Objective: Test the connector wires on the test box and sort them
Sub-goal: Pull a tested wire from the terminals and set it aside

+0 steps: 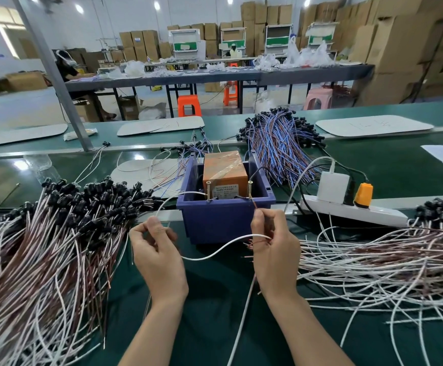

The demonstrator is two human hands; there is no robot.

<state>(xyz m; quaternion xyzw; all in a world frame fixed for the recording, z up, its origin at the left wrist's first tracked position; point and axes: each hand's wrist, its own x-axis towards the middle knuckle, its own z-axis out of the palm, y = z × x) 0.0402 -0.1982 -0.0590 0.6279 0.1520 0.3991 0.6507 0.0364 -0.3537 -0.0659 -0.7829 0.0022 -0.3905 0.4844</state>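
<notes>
An orange test box [225,167] sits inside a blue plastic bin [223,220], with two upright brass screws at its front edge [209,190] [250,190]. My left hand [157,249] pinches a thin white wire [178,196] that arcs up to the left screw. My right hand [275,249] pinches a reddish-brown wire end [254,204] held up to the right screw. A white wire loop [223,248] hangs between the two hands.
A big heap of white and brown wires with black connectors [56,233] lies left. Another white and brown pile [386,260] lies right. Blue and red wires [278,143] are heaped behind the bin. A white power strip [355,210] with an orange plug sits right of it.
</notes>
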